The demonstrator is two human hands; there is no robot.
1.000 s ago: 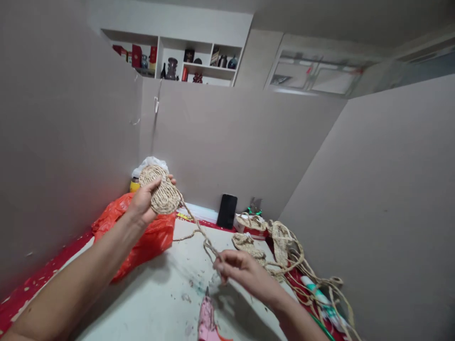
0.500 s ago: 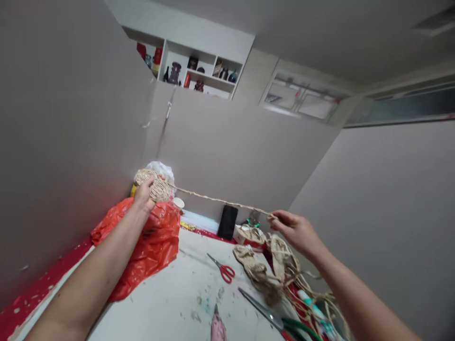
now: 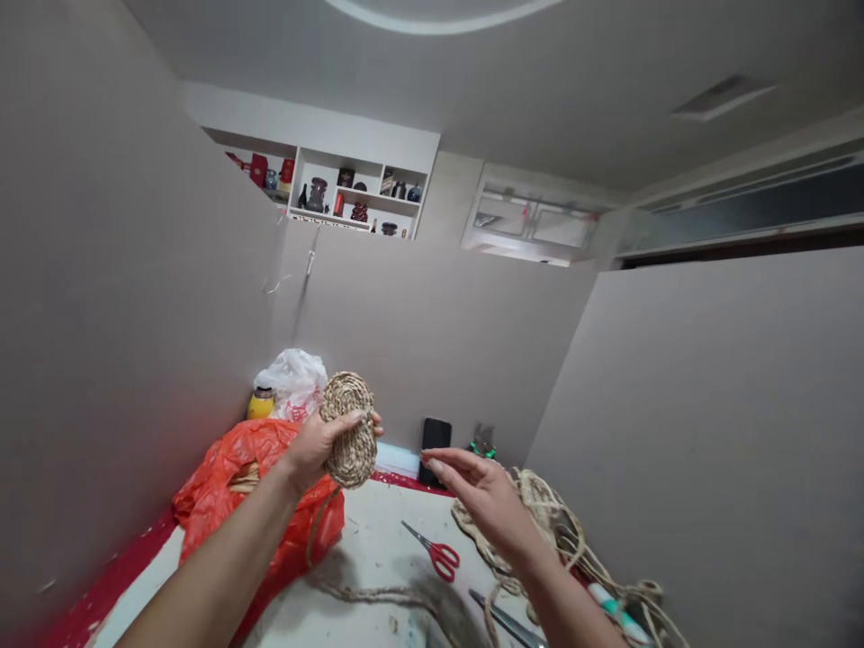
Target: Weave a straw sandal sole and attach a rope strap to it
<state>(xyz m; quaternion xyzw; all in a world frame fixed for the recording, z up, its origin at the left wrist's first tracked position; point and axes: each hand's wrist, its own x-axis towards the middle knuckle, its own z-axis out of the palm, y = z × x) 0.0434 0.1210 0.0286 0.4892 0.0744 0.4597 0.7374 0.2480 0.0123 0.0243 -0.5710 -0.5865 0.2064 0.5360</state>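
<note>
My left hand (image 3: 317, 445) grips a woven straw shoe sole (image 3: 352, 396), narrowed at the middle, with the thumb across its face. From its lower end a braided straw cord (image 3: 368, 594) hangs slack and runs over the white tabletop (image 3: 378, 531). To the right, my right hand (image 3: 482, 495) is raised above the table, thumb and forefinger brought together at the tips; whether anything is between them I cannot make out. Below and between the hands lie red-handled scissors (image 3: 438, 556). A larger pair of scissors (image 3: 506, 619) lies partly hidden by my right forearm.
An orange-red plastic bag (image 3: 236, 450) with straw material inside lies at left, by a yellow jar (image 3: 260, 404) and a white bag (image 3: 293, 378). A black phone (image 3: 436, 436) and green-handled pliers (image 3: 483, 441) stand at the back wall. Straw cords (image 3: 550, 504) pile at right.
The sole has come right, toward the middle, and turned upright. My right hand has moved left, closer to it. The cord, earlier stretched taut between both hands, now hangs loose onto the table.
</note>
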